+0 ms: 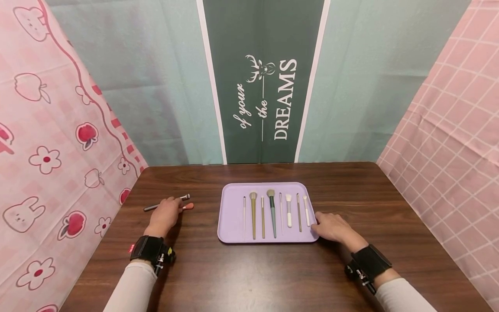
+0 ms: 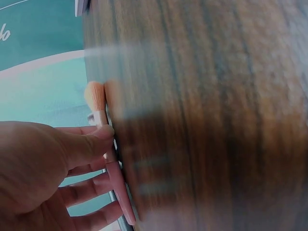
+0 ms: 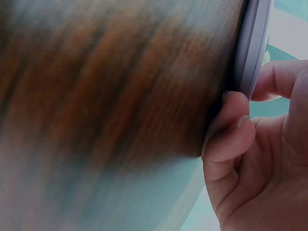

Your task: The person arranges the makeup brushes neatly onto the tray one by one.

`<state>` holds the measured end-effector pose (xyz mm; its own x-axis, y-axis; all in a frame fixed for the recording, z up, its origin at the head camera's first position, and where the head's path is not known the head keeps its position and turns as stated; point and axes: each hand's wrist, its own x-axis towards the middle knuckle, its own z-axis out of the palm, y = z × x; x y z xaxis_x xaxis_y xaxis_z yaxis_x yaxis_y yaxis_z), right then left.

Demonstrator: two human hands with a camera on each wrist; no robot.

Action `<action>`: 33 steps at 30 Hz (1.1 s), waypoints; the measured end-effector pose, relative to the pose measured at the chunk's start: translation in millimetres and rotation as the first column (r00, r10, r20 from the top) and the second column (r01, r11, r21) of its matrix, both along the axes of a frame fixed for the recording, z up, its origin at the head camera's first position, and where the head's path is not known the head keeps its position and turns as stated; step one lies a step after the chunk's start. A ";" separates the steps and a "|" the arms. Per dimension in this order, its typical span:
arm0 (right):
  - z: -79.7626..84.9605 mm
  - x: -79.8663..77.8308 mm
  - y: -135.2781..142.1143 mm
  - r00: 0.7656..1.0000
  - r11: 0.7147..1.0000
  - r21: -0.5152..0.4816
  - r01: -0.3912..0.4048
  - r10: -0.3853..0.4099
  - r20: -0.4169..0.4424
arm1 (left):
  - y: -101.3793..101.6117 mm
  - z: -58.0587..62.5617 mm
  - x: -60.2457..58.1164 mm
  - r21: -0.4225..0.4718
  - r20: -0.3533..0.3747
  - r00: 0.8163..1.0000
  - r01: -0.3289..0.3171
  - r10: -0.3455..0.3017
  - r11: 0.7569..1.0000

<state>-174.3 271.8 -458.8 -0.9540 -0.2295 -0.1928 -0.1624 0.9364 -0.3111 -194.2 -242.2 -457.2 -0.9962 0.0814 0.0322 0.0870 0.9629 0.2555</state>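
My left hand (image 1: 165,213) is at the left of the table, its thumb and fingers pinching a pink makeup brush (image 2: 120,185) with fluffy peach bristles. In the left wrist view the brush lies close along the tabletop. A dark-handled makeup brush (image 1: 150,208) rests beside it, partly hidden by the hand. At the near right corner of a lilac tray (image 1: 231,216), my right hand (image 1: 333,226) grips the rim, with curled fingers at the edge in the right wrist view. On the tray several makeup brushes lie side by side, among them a green one (image 1: 272,212) and a white one (image 1: 289,214).
The brown wooden table (image 1: 249,277) carries the tray near its middle. A green and teal curtain (image 1: 257,151) hangs along the far edge. Pink patterned cloths hang at the left (image 1: 46,160) and right (image 1: 440,130).
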 end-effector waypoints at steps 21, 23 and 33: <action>0.0 0.5 -0.8 1.000 1.000 -0.006 0.007 -0.007 0.015 | 11.7 9.9 8.0 -0.078 -0.068 0.998 -0.021 0.015 0.997; 0.2 0.6 -0.8 1.000 1.000 -0.007 0.009 -0.009 0.017 | 13.6 9.8 8.1 -0.086 -0.072 0.997 -0.022 0.016 0.996; -0.3 -0.7 0.1 1.000 1.000 -0.010 0.010 -0.010 0.021 | 21.0 10.4 10.3 -0.080 -0.131 0.991 -0.023 0.012 0.997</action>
